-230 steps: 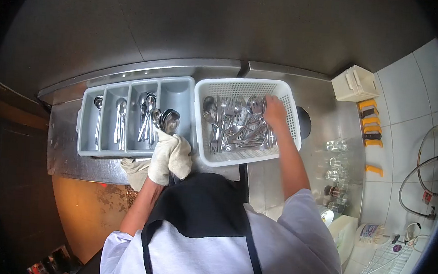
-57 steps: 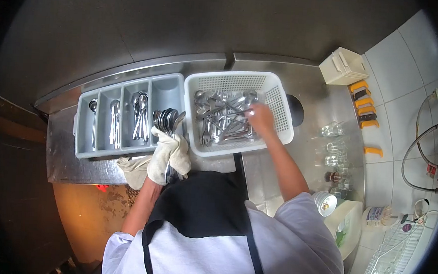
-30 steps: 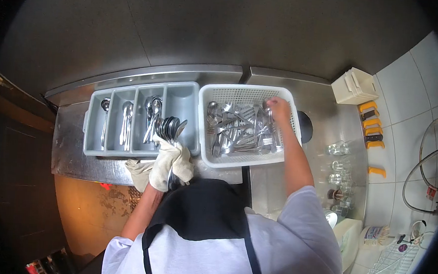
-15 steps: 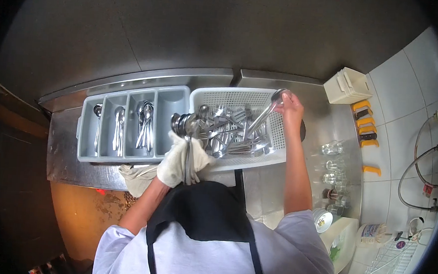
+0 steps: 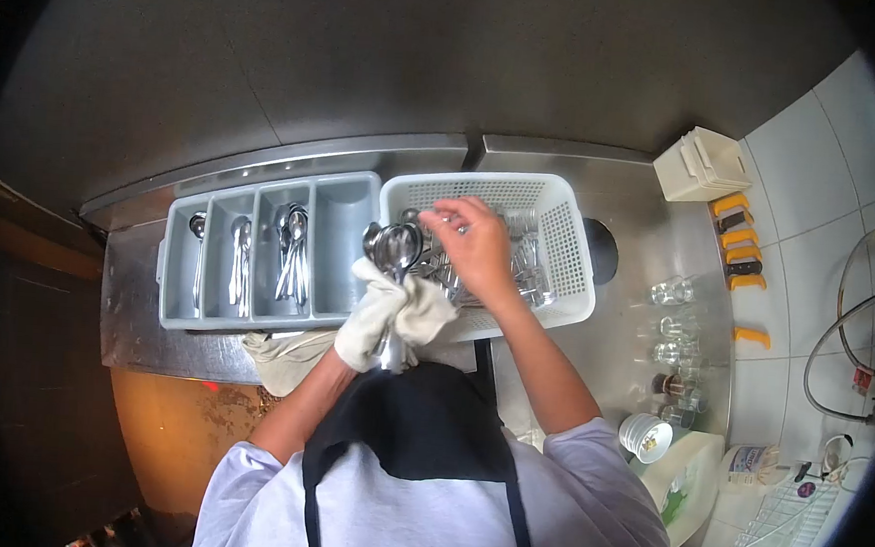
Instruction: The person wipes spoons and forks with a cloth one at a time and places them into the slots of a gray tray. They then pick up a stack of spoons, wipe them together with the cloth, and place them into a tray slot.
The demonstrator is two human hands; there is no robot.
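Observation:
My left hand (image 5: pixel 374 325), wrapped in a pale cloth (image 5: pixel 420 313), is closed around an upright bunch of metal spoons (image 5: pixel 397 249). The spoon bowls stick out above the cloth, over the left end of a white perforated basket (image 5: pixel 579 282). Over that basket, my right hand (image 5: pixel 479 251) has its thumb and fingers bent and a little apart, close to another spoon (image 5: pixel 410 215). I see no spoon held in it. Mixed cutlery (image 5: pixel 528 264), forks among it, lies in the basket, partly hidden under my right hand.
Left of the basket stands a grey cutlery tray (image 5: pixel 347 203) with spoons in several compartments. Glasses (image 5: pixel 677 323), stacked white bowls (image 5: pixel 645 439) and a cream container (image 5: pixel 702 166) are on the right. Yellow-handled tools (image 5: pixel 740 242) line the wall side.
My right hand has moved left and down from the basket's right end, and the spoon it held is no longer in it. My left hand's bunch has shifted slightly right.

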